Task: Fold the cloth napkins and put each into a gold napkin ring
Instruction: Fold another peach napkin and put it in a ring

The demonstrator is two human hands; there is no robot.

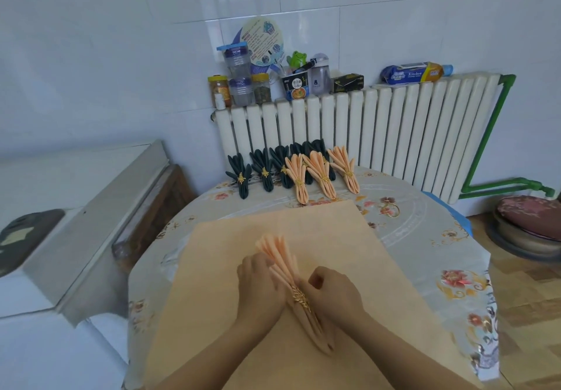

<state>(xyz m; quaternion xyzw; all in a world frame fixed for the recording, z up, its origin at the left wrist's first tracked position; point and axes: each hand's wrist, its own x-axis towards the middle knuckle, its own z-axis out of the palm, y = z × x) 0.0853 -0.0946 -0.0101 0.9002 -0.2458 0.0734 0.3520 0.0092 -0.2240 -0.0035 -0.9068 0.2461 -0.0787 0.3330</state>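
Our left hand and right hand both grip the pleated peach napkin, already in its gold ring, over a flat peach cloth on the round desk. At the desk's far edge lie ringed dark napkins and peach ones. Behind, a white radiator against tiled wall carries jars, their contents unclear.

One head-worn camera looked forward and down, close over the table, radiator at twelve o'clock.
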